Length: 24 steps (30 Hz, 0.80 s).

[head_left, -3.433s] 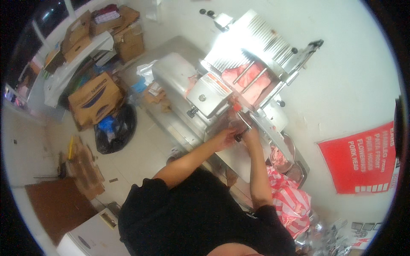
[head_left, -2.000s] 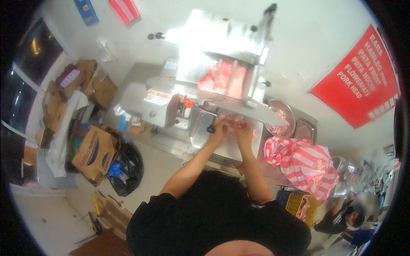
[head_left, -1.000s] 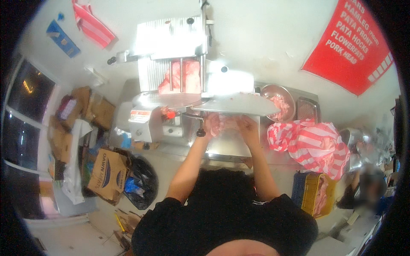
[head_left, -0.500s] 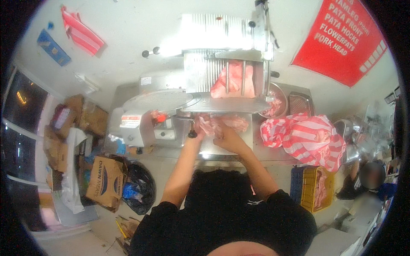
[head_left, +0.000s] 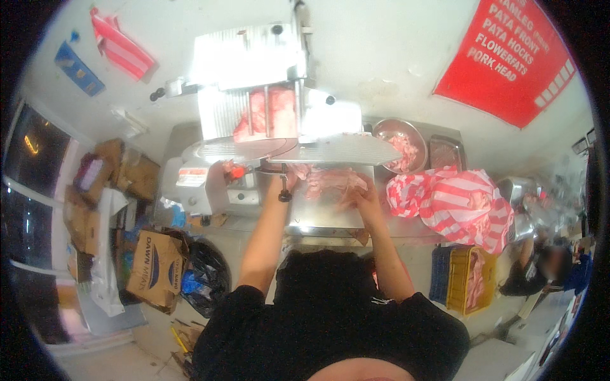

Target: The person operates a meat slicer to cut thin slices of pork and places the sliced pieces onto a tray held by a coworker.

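while both hands worked under the overhang of the meat slicer (head_left: 254,108), the pile of pink meat slices (head_left: 327,181) lay on the steel tray just in front of the machine, directly below its blade plate. the left hand (head_left: 287,181) was at the pile's left edge, close to a black knob (head_left: 284,197), and i could not tell whether its fingers were closed on anything. the right hand (head_left: 357,193) rested on the right side of the slices, fingers curled down over them, seemingly gathering rather than gripping tight.

as i judged it, the worst risk was the left hand drifting up toward the blade's edge, since it sat so near the machine's underside; wet slices could also slip off the tray's front lip if pulled too fast. a block of meat (head_left: 270,114) sat on the carriage above, and any slide of that carriage would have come toward the knuckles.

to the right, a red-and-white striped plastic bag (head_left: 457,200) crowded the counter just beside the tray, with a round metal bowl of meat (head_left: 399,140) behind it. below stood a yellow crate (head_left: 467,279), and to the left a cardboard box (head_left: 152,270) and a black bin bag (head_left: 206,282).
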Motion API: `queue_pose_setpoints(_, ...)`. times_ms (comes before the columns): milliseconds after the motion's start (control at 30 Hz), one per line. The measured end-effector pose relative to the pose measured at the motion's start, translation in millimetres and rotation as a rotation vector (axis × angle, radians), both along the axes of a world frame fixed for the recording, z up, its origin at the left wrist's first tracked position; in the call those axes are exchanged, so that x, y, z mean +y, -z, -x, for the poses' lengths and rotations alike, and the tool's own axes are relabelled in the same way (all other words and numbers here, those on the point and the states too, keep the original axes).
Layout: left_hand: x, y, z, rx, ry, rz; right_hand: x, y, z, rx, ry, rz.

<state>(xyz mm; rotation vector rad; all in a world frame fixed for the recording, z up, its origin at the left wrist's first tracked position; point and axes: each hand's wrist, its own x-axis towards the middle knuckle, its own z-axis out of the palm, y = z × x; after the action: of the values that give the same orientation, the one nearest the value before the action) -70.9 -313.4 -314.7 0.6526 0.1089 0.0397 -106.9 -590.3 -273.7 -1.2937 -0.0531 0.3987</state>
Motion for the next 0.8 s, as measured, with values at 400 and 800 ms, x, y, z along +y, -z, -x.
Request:
queue_pose_setpoints(400,-54,4,65,0.079,0.213,-0.05,27,-13,-5,0.226,-0.07,-0.422)
queue_pose_setpoints(800,-49,2,41,-0.125,-0.061,0.256,76,-18,2,-1.072,-0.017,0.569)
